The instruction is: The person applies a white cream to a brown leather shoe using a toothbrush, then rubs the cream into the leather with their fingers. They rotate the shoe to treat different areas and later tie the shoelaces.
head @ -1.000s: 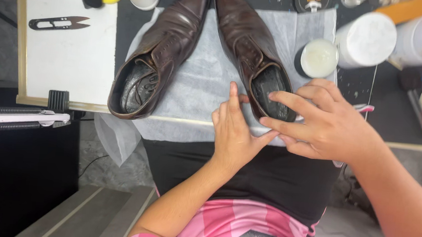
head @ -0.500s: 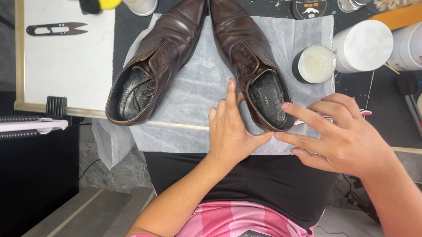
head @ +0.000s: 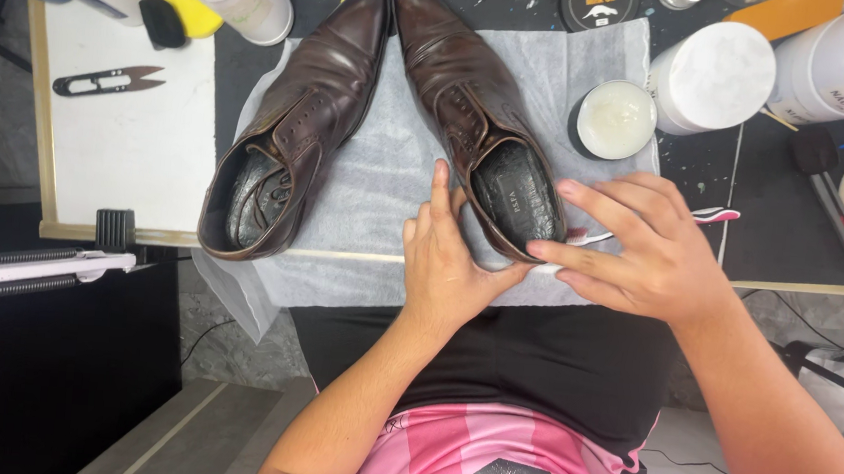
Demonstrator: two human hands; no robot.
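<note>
Head view shows our left hand [head: 445, 269] flat, fingers together, against the right shoe [head: 481, 121]; our right hand [head: 642, 249] hovers spread at its heel. A nudge could slide it off the counter [head: 793, 236] edge.

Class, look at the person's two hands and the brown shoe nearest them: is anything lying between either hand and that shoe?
Nothing visible does. The left hand lies flat against the inner side of the right-hand brown shoe, and the right hand has its fingertips at the shoe's heel, on the white cloth.
</note>
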